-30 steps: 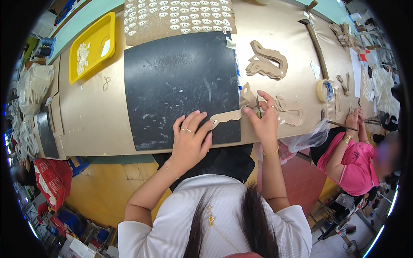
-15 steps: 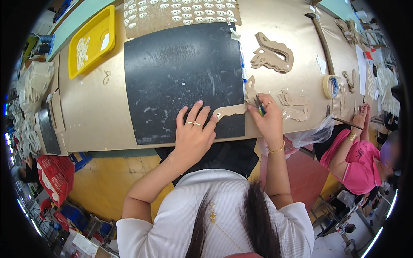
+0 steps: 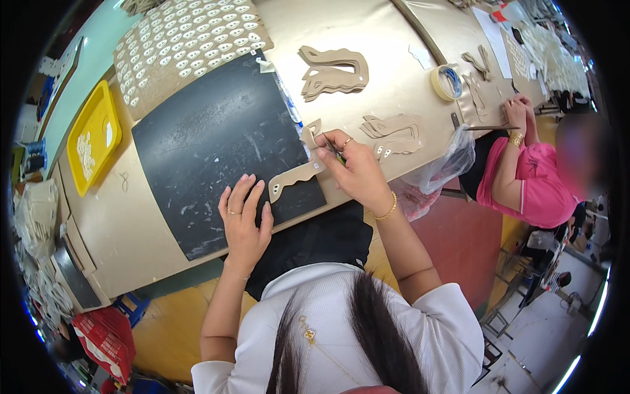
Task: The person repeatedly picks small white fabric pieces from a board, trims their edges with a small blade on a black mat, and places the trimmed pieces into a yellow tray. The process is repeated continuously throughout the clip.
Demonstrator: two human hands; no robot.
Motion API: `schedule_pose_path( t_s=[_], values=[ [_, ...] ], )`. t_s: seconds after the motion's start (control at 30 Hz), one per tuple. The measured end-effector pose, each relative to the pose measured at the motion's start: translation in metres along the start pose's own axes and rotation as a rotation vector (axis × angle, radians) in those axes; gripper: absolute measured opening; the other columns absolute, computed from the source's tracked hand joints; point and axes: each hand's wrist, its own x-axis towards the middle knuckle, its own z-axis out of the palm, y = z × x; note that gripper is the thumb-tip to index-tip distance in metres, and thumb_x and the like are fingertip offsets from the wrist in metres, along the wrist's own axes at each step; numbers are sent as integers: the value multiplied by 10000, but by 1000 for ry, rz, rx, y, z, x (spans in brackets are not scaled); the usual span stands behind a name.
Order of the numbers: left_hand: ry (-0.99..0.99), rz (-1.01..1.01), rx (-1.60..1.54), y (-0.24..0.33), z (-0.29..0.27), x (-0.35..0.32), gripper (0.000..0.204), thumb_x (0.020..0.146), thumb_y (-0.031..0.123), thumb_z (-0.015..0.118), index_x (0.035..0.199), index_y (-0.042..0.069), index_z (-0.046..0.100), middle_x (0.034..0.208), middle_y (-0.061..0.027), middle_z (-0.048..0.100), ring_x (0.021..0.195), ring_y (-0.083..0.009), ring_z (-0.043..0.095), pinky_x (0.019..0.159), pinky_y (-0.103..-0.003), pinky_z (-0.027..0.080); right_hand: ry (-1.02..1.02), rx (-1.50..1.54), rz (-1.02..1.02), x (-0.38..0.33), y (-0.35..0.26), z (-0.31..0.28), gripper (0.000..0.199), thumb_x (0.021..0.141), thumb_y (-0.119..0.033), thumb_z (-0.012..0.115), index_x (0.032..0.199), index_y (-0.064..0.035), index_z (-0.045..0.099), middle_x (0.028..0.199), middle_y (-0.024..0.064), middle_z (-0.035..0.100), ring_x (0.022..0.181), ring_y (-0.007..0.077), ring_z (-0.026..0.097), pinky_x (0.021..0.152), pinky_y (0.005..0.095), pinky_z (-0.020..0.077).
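Note:
A wavy beige cut-out piece [image 3: 293, 178] lies on the black mat [image 3: 197, 164], with a small white patch with dark holes at its near left end. My left hand [image 3: 246, 220] is open over the mat, fingers apart, its index fingertip just beside that end. My right hand [image 3: 354, 167] is closed round a small pointed tool [image 3: 333, 150] with dark, thin tips and a greenish handle; its exact kind is partly hidden by the fingers. Its thumb and fingertips are at the piece's far right part, over the mat's right edge.
Stacked beige cut-outs [image 3: 335, 72] and more cut-outs [image 3: 397, 134] lie right of the mat. Around are a tape roll [image 3: 446, 83], a brown sheet of white pieces [image 3: 190, 39], a yellow tray [image 3: 98, 134] and a plastic bag [image 3: 453, 157]. A co-worker in pink [image 3: 525, 174] sits at right.
The view has turned, so the table appears tilted. My left index finger has come off the piece's left end, while my right hand stays at its other part with the tool.

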Motion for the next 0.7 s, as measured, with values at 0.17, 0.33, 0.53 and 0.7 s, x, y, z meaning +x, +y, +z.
schedule_pose_path(
  t_s=[0.17,0.33,0.53,0.7],
  values=[
    [10,13,-33,0,2,0,491,863,44,674,1344,60,578,1394,-112,569,1361,-283,506,1170,-487,286,72,-44,155,-8,-17,-41,192,982,-133,669,1123,-5,688,788,-19,629,698,49,535,628,233,454],
    [0,27,14,1,1,0,478,859,43,682,1328,69,593,1386,-103,572,1359,-286,504,1168,-494,284,210,-208,80,-16,-27,-69,203,965,-131,691,1121,-1,699,761,-13,630,701,46,519,626,218,424],
    [-4,36,22,-1,2,0,454,859,45,686,1306,82,614,1378,-97,574,1361,-288,499,1166,-499,284,257,-289,-7,-20,-20,-79,212,951,-129,713,1118,1,700,752,-22,627,661,37,466,588,220,397],
    [-13,43,25,0,2,1,450,859,50,689,1302,87,620,1381,-92,574,1367,-285,491,1167,-501,280,383,-68,166,-31,-1,-104,222,945,-171,716,1053,23,708,812,54,672,733,84,615,682,262,509]
  ],
)
